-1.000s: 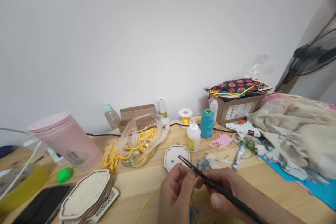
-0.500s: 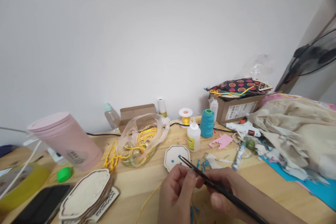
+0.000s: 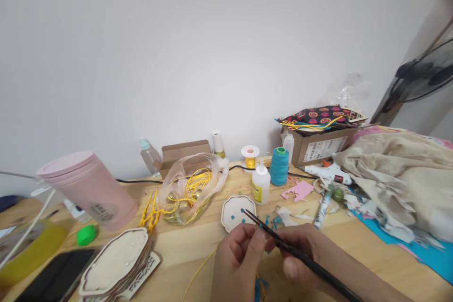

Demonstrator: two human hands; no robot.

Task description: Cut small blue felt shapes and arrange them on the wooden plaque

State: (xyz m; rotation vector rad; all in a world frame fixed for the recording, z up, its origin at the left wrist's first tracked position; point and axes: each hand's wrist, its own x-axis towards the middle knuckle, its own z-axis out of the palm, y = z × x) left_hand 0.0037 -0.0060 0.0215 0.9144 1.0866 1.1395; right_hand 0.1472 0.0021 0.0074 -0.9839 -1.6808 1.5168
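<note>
My right hand (image 3: 307, 247) is closed around long black tweezers (image 3: 300, 257), whose narrow tips point away from me over a small cream plaque (image 3: 230, 204) with a scalloped brown rim. Several tiny blue pieces (image 3: 232, 217) lie on the plaque. Close beside the tweezers, my left hand (image 3: 240, 257) is pinched, thumb against fingers; what it holds, if anything, is hidden. A thin yellow cord (image 3: 198, 270) passes behind that hand. Blue scraps (image 3: 261, 288) show below, between the wrists.
A glue bottle (image 3: 261, 184) and a blue thread cone (image 3: 279, 167) stand behind the plaque. Stacked plaques (image 3: 115, 259), a phone (image 3: 56, 273) and a pink tumbler (image 3: 92, 191) are at left. At right are a glue gun (image 3: 329, 173), a cardboard box (image 3: 318, 146) and crumpled cloth (image 3: 399, 170).
The tweezers' tips have shifted very slightly right and down over the plaque. Both hands keep nearly the same pose, and the other things stay put.
</note>
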